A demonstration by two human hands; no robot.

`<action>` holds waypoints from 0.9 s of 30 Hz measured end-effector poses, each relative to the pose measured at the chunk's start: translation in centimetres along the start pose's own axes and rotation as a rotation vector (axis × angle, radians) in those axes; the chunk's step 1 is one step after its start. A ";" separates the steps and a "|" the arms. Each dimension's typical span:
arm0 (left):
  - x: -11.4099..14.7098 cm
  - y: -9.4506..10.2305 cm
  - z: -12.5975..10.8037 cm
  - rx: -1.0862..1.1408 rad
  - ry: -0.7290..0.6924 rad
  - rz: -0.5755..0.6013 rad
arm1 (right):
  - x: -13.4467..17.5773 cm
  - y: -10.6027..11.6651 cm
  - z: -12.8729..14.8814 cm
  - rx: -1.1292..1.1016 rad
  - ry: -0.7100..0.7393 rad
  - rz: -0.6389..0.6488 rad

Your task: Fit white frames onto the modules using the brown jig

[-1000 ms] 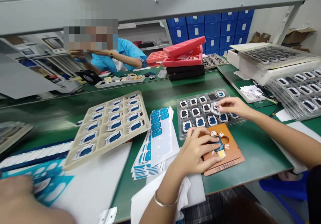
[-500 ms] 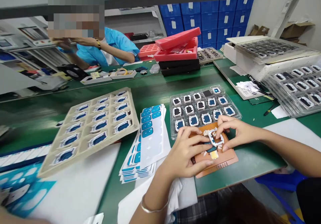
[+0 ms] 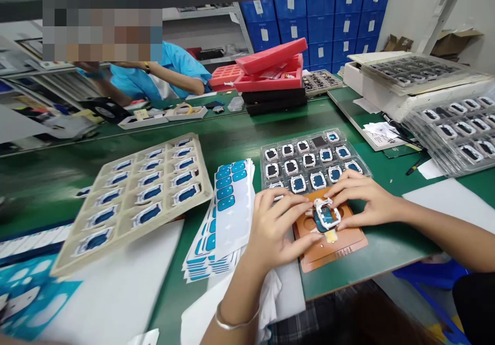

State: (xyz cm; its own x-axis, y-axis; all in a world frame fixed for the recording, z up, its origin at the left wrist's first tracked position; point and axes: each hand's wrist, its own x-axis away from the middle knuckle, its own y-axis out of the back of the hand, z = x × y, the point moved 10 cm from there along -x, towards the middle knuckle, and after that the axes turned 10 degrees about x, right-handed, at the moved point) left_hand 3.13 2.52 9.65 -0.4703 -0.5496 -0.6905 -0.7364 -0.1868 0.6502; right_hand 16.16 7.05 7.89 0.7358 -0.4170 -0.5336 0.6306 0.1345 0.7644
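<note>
Over an orange jig plate [image 3: 340, 260], a small white rounded-square frame [image 3: 335, 217] lies between my two hands. It looks like a watch-case frame, and a dark blue sheet piece [image 3: 325, 220] shows through its opening. My right hand [image 3: 358, 196] grips the frame's right and upper edge with bent fingers and thumb. My left hand [image 3: 275, 226] holds its left side, thumb at the lower corner and fingers at the upper one. A small yellow tab [image 3: 331, 236] sits just below the frame. Behind my hands, a clear tray [image 3: 266, 154] carries several similar frames.
Left of my hands are a stack of blue-sticker sheets [image 3: 235, 221] and a tilted beige tray [image 3: 127, 231] of frames. Stacked clear trays [image 3: 456, 144] stand at right. Red foam boxes [image 3: 270, 79] are at the back. Across the bench sits a person in a blue top [image 3: 181, 66].
The white frame has turned flatter and more upright over the blue piece, which now shows through its opening. My left fingers have drawn back slightly to the left.
</note>
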 end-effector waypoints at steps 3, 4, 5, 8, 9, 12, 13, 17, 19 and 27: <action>0.0 -0.4 0.4 -0.026 0.049 0.015 | 0.1 -0.6 0.4 0.020 -0.014 -0.007; 0.0 -0.6 0.5 -0.034 0.060 0.030 | 0.1 -0.8 0.4 0.023 -0.019 -0.005; 0.0 -0.8 0.5 -0.041 0.070 0.045 | 0.1 -0.9 0.4 0.023 -0.023 -0.005; 0.1 -1.2 0.7 -0.050 0.091 0.078 | 0.1 -1.1 0.3 0.023 -0.031 -0.006; 0.1 -1.3 0.7 -0.050 0.093 0.082 | 0.1 -1.1 0.3 0.019 -0.033 -0.006; 0.2 -1.4 0.7 -0.051 0.092 0.091 | 0.1 -1.0 0.2 0.000 -0.052 0.001; 0.2 -1.5 0.7 -0.054 0.095 0.096 | 0.1 -1.1 0.2 -0.008 -0.061 0.007; 0.3 -1.7 0.8 -0.076 0.102 0.112 | 0.1 -1.2 -0.2 -0.040 -0.107 0.035; 0.3 -1.7 0.8 -0.081 0.101 0.110 | 0.1 -1.1 -0.4 -0.059 -0.119 0.034; 0.0 -1.5 0.6 -0.080 0.101 0.089 | 0.1 -1.2 -0.4 -0.084 -0.117 0.021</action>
State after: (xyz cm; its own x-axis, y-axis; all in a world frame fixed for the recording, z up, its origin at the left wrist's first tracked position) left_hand 3.93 3.29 8.44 -0.4778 -0.6454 -0.5959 -0.6508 -0.1955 0.7336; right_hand 15.61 7.16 6.78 0.7180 -0.5147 -0.4686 0.6377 0.2168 0.7391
